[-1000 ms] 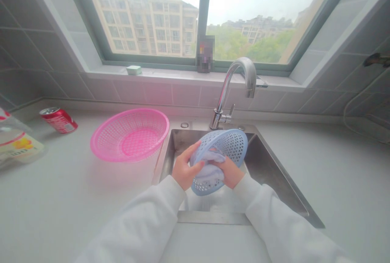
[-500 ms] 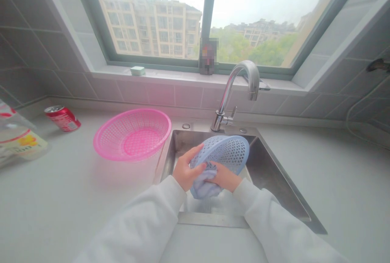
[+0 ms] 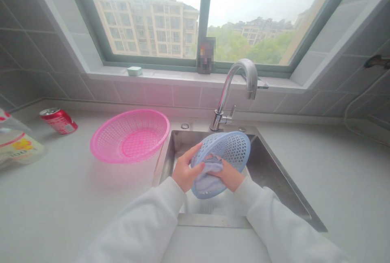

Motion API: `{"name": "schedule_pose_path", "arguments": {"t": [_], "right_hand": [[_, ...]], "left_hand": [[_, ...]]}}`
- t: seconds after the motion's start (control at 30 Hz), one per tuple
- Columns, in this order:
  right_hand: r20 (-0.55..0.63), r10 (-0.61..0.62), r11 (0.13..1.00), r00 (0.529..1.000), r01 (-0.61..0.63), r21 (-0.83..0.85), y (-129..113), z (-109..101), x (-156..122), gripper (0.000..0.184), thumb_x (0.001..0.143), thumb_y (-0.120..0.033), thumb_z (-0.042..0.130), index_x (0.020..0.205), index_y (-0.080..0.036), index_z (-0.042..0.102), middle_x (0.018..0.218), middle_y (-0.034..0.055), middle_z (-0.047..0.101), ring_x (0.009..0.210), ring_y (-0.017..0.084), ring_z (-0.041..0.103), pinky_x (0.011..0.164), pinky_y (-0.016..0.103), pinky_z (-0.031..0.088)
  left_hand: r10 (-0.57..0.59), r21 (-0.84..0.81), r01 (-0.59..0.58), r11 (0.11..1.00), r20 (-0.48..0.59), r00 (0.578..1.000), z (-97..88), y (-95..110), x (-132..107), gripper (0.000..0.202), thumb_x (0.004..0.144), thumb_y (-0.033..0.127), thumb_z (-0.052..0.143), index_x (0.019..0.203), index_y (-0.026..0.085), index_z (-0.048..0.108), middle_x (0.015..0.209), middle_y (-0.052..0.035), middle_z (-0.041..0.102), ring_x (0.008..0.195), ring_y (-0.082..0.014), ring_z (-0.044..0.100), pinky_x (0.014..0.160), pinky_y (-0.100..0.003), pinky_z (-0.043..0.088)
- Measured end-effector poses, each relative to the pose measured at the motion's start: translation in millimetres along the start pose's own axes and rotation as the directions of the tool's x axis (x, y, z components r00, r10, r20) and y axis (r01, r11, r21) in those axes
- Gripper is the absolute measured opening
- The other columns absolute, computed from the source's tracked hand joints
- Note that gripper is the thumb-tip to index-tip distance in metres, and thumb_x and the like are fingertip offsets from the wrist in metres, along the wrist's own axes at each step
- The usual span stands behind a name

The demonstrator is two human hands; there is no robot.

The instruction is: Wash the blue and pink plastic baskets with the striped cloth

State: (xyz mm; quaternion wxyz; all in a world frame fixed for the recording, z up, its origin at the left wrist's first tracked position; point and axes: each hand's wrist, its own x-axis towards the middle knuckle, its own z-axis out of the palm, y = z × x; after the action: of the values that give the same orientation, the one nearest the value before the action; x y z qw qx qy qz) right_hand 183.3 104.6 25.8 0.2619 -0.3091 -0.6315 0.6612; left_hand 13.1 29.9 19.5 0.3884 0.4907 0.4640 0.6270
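**Blue basket being wiped over the sink**

On my feed the person's left hand (image 3: 184, 171) is clamped on the near rim of the blue basket (image 3: 234, 147), with the thumb on the inner side and the fingers curled over the edge. The basket is tipped on its side above the sink (image 3: 268, 165), its open face turned toward the camera, just below and in front of the faucet (image 3: 236, 80). The right hand (image 3: 228, 175) is bunched around a pale blue cloth (image 3: 207, 173) and presses it into the basket's bowl.

I judge the step in hand to be the wiping of the inside of the basket. No water shows at the spout (I can't tell whether the cloth is wet). A further pass calls, in my view, for a firm hold at the rim, so the light mesh doesn't twist under the cloth, and for turning the basket to bring unwiped mesh under the right hand.

As for containers, the blue basket holds only the cloth and the fingers on it. The pink basket (image 3: 157, 131) stands upright on the counter (image 3: 76, 198), just left of the sink, with nothing in it. Farther left a red can (image 3: 59, 120) lies on its side, and a printed packet (image 3: 16, 145) sits at the frame edge. The sink's floor is mostly hidden by the arms.
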Motion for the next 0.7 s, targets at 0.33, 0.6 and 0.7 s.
{"name": "schedule_pose_path", "arguments": {"t": [0.33, 0.6, 0.7], "right_hand": [[0.096, -0.053, 0.977, 0.994, 0.071, -0.201, -1.3, -1.3, -0.3, 0.030, 0.070, -0.032, 0.084, 0.099, -0.028, 0.077, 0.107, 0.0063, 0.081, 0.109, 0.035, 0.071, 0.112, 0.058, 0.048], [0.113, -0.040, 0.944, 0.993, 0.074, -0.323, -2.4, 1.0, -1.4, 0.026, 0.073, -0.029, 0.079, 0.100, -0.027, 0.077, 0.107, 0.0080, 0.079, 0.110, 0.037, 0.071, 0.112, 0.061, 0.047], [0.051, -0.059, 0.966, 0.997, 0.070, -0.248, -1.6, -2.1, -2.5, 0.031, 0.071, -0.034, 0.082, 0.100, -0.026, 0.075, 0.109, 0.0085, 0.079, 0.112, 0.036, 0.070, 0.113, 0.061, 0.046]], "left_hand": [[-0.005, -0.052, 0.003, 0.999, -0.033, 0.999, -0.7, 0.3, -0.7, 0.078, 0.075, 0.059, 0.085, 0.139, 0.018, 0.070, 0.141, -0.0145, 0.071, 0.135, -0.0413, 0.063, 0.118, -0.055, 0.049], [0.005, -0.044, -0.007, 0.999, -0.034, 0.999, -1.9, 1.0, -1.5, 0.077, 0.073, 0.059, 0.087, 0.136, 0.019, 0.072, 0.138, -0.0143, 0.073, 0.136, -0.0414, 0.062, 0.117, -0.054, 0.050], [-0.002, -0.086, -0.002, 0.996, -0.049, 0.999, -1.5, 1.6, -1.0, 0.082, 0.074, 0.062, 0.085, 0.140, 0.017, 0.069, 0.137, -0.0151, 0.074, 0.134, -0.0415, 0.064, 0.117, -0.055, 0.050]]}}
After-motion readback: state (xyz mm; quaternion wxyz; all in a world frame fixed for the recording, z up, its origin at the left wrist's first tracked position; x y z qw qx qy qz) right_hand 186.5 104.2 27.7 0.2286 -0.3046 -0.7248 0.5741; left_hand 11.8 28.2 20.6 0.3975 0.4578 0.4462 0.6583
